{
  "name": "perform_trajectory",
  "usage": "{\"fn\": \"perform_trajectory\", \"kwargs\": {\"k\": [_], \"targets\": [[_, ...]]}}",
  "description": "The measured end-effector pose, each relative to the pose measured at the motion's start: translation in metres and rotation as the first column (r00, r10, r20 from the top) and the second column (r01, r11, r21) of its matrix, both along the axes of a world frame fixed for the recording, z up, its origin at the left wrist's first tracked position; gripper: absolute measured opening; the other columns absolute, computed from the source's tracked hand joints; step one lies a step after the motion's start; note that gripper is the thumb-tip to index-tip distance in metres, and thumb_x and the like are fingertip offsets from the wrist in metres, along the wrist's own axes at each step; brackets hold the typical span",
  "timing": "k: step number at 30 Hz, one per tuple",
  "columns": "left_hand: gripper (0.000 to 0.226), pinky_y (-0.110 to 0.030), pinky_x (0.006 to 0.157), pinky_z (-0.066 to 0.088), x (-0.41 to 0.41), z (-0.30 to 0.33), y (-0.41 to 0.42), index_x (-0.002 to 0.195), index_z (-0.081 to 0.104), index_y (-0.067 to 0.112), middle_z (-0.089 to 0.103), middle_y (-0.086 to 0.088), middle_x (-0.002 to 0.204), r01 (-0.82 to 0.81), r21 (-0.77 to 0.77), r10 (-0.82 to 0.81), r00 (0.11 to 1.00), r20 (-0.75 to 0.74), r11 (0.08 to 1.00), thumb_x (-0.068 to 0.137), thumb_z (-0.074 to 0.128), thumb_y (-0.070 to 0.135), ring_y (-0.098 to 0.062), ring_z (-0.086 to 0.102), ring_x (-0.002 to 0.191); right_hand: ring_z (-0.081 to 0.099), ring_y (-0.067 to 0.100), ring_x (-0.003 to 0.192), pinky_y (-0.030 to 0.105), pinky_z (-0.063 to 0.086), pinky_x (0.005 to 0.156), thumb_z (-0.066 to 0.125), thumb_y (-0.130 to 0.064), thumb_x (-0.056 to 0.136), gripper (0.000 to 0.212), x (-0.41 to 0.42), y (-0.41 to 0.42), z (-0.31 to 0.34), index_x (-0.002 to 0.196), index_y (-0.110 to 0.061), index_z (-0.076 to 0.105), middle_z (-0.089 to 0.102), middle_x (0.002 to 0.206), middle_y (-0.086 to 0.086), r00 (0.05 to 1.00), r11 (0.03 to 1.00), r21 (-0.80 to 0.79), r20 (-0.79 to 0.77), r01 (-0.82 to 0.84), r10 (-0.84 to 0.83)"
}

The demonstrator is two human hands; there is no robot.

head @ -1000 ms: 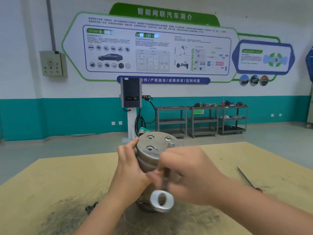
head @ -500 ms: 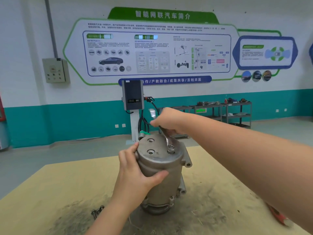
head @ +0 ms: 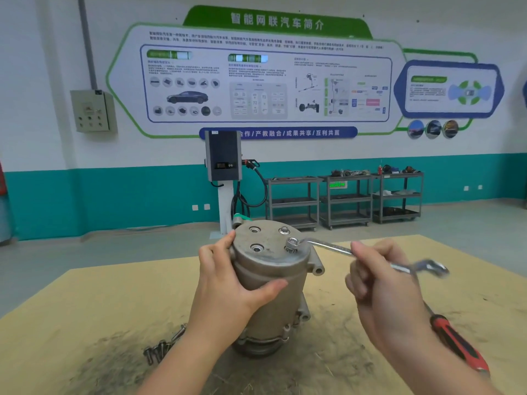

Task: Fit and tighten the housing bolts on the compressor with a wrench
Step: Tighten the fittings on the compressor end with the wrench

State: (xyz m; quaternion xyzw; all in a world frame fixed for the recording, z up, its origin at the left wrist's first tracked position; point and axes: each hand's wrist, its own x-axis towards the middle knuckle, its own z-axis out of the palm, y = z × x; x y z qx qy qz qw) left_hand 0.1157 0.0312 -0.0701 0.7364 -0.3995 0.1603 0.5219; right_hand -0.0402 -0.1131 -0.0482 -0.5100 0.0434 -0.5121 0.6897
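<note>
The grey metal compressor stands upright on the yellow table. My left hand grips its left side, thumb across the front. A silver wrench has its ring end on a bolt at the right of the top face, and its shaft points right. My right hand holds the shaft with curled fingers. A second bolt sits behind it. Two holes on the left of the top face are empty.
Several loose bolts lie on the table left of my left forearm. A red and black screwdriver lies at the right, under my right arm. Grey shelf carts and a charging post stand far back by the wall.
The wrench, ring end on the bolt, has swung from pointing away from me round to the right. My right hand moved with it. My left hand kept its grip.
</note>
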Motion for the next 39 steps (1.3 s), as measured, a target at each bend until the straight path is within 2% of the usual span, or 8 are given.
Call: {"fn": "perform_trajectory", "kwargs": {"k": [5, 9, 11, 14, 24, 28, 33, 39], "targets": [[0.111, -0.01, 0.096, 0.028, -0.001, -0.002, -0.004, 0.142, 0.02, 0.039, 0.02, 0.024, 0.111, -0.061, -0.025, 0.062, 0.998, 0.015, 0.998, 0.054, 0.063, 0.088, 0.002, 0.034, 0.117, 0.031, 0.004, 0.047, 0.014, 0.025, 0.048, 0.069, -0.001, 0.075, 0.032, 0.004, 0.045, 0.008, 0.057, -0.012, 0.045, 0.033, 0.054, -0.008, 0.931, 0.47, -0.818, 0.2, 0.33, -0.306], [0.05, -0.004, 0.073, 0.035, 0.004, -0.008, -0.009, 0.125, 0.048, 0.012, 0.046, 0.009, 0.106, -0.148, 0.067, 0.142, 0.986, 0.092, 0.987, 0.082, 0.065, 0.03, -0.007, 0.052, 0.103, 0.039, 0.015, 0.054, 0.026, 0.028, 0.049, 0.063, -0.013, 0.078, 0.029, 0.041, 0.078, 0.06, 0.066, -0.021, 0.038, 0.047, 0.059, -0.005, 0.853, 0.041, -0.999, -0.012, 0.011, -0.521], [0.072, -0.008, 0.078, 0.041, 0.003, -0.007, -0.008, 0.127, 0.05, 0.026, 0.051, 0.01, 0.109, -0.074, 0.001, 0.074, 0.997, 0.029, 0.997, 0.062, 0.078, 0.044, -0.004, 0.055, 0.102, 0.045, 0.016, 0.061, 0.027, 0.03, 0.049, 0.058, -0.019, 0.084, 0.024, 0.065, 0.085, 0.088, 0.069, -0.023, 0.04, 0.051, 0.069, -0.004, 0.751, 0.005, -0.977, -0.167, -0.213, -0.638], [0.08, 0.004, 0.081, 0.034, -0.001, 0.001, -0.003, 0.108, 0.023, 0.066, 0.028, 0.035, 0.109, -0.045, -0.056, 0.047, 0.998, 0.031, 0.997, 0.045, 0.071, 0.074, 0.018, 0.039, 0.109, 0.048, 0.016, 0.065, 0.026, 0.035, 0.053, 0.061, -0.021, 0.085, 0.009, 0.097, 0.076, 0.124, 0.078, -0.016, 0.057, 0.053, 0.074, -0.002, 0.646, 0.101, -0.857, -0.452, -0.505, -0.615], [0.124, 0.002, 0.076, 0.029, -0.006, -0.001, 0.001, 0.148, 0.02, 0.037, 0.022, 0.024, 0.106, -0.064, 0.004, 0.064, 0.996, 0.062, 0.998, 0.045, 0.061, 0.093, 0.009, 0.034, 0.105, 0.041, 0.015, 0.047, 0.02, 0.037, 0.04, 0.05, -0.024, 0.102, 0.03, 0.118, -0.006, 0.128, 0.079, -0.004, 0.052, 0.049, 0.065, 0.005, 0.373, 0.674, -0.654, -0.754, -0.343, -0.541], [0.123, 0.001, 0.074, 0.031, -0.007, -0.001, 0.001, 0.149, 0.019, 0.035, 0.02, 0.022, 0.105, -0.093, 0.032, 0.089, 0.99, 0.106, 0.995, 0.045, 0.053, 0.092, 0.007, 0.033, 0.104, 0.028, 0.011, 0.04, 0.021, 0.026, 0.038, 0.052, -0.013, 0.099, 0.02, 0.09, -0.036, 0.099, 0.08, -0.007, 0.05, 0.043, 0.049, 0.002, 0.593, 0.989, -0.102, -0.805, -0.11, -0.017], [0.123, -0.013, 0.089, 0.032, -0.006, -0.001, 0.0, 0.149, 0.022, 0.034, 0.022, 0.021, 0.104, -0.082, 0.023, 0.08, 0.994, 0.079, 0.996, 0.045, 0.057, 0.088, -0.004, 0.04, 0.113, 0.021, 0.008, 0.038, 0.017, 0.017, 0.034, 0.058, -0.009, 0.093, 0.028, 0.035, -0.034, 0.058, 0.069, -0.015, 0.046, 0.026, 0.046, -0.006, 0.89, 0.851, 0.503, -0.307, -0.149, 0.337], [0.124, -0.011, 0.091, 0.03, -0.005, -0.001, -0.001, 0.149, 0.025, 0.029, 0.022, 0.021, 0.103, -0.066, 0.009, 0.065, 0.995, 0.072, 0.998, 0.044, 0.058, 0.087, -0.007, 0.041, 0.115, 0.031, 0.01, 0.041, 0.018, 0.028, 0.04, 0.074, -0.018, 0.076, 0.036, -0.005, 0.022, 0.002, 0.056, -0.02, 0.044, 0.039, 0.049, -0.004, 0.995, 0.998, -0.012, -0.081, 0.062, -0.063]]}}
